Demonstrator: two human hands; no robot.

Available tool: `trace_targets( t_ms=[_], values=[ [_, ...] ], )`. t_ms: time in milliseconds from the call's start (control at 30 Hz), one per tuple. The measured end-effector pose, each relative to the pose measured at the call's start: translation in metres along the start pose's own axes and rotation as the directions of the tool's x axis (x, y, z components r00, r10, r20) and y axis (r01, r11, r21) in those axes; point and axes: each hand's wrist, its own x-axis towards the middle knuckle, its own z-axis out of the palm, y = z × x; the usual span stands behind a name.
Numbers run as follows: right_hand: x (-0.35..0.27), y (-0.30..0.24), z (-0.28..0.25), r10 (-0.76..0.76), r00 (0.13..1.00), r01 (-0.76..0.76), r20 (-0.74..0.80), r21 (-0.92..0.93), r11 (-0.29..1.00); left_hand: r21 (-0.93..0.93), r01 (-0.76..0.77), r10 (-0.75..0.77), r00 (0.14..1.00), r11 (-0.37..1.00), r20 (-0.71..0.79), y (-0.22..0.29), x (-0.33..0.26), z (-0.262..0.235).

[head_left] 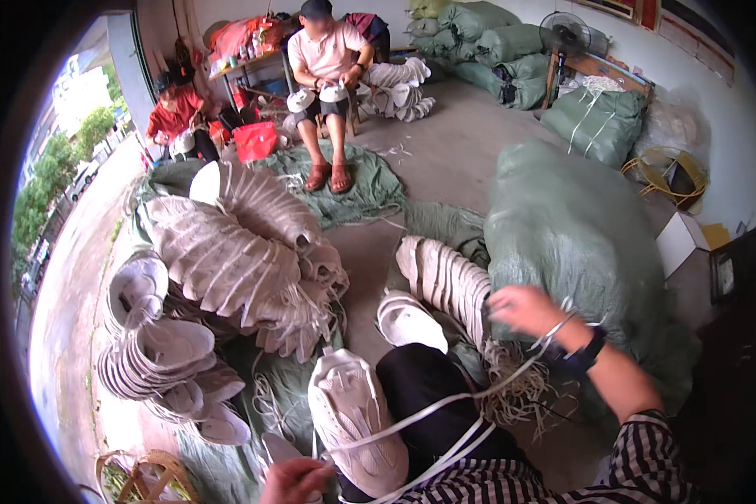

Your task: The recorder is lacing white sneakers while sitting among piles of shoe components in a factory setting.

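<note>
Resting on the wearer's dark-trousered lap, a pale shoe upper (357,420) lies top side up, the leg apparently serving as a bench. By its lower edge is the left hand (298,480), fingers drawn together; from where I stand I can't tell whether they pinch the white lace (479,393). That lace crosses the upper and reaches the right wrist, perhaps looped there to keep it within reach. The right hand (525,311) is out beside a nested row (445,281) of uppers, fingers curled but blurred, so I can't tell if it grips anything. A tangle of laces (517,386) hangs at the row's near end, and 1 loose upper (410,323) sits alongside. Left of these, a big heap (227,252) of uppers is nested, probably to save room. A bulging green sack (571,235) stands opposite. Farther back, 2 co-workers (328,55) sit handling white pieces, with stacked sacks (479,21) against the wall near a fan (563,34).
</note>
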Motion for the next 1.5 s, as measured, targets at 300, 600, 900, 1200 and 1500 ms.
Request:
trace_targets(
  t_ms=[300,600,900,1200,1500],
  values=[
    [-0.026,-0.142,0.094,-0.444,0.651,0.073,0.615,0.532,0.844,-0.001,-0.329,0.328,0.941,0.944,-0.09,0.058,0.032,0.058],
    [-0.006,0.002,-0.013,0.116,0.908,-0.043,0.402,-0.184,0.982,0.129,-0.151,0.165,0.981,0.98,-0.099,0.005,0.02,0.028],
    [-0.027,-0.092,0.09,-0.382,0.876,0.23,0.296,0.44,0.868,0.066,-0.225,0.23,0.969,0.972,-0.087,0.036,0.03,0.068],
    [-0.041,-0.12,0.121,-0.345,0.456,-0.105,0.82,0.435,0.894,0.142,-0.259,0.273,0.958,0.955,-0.093,0.025,0.034,0.077],
    [-0.061,-0.11,0.133,-0.465,0.567,0.153,0.68,0.468,0.87,0.183,-0.23,0.244,0.968,0.956,-0.059,-0.007,0.033,0.079]
  ],
)
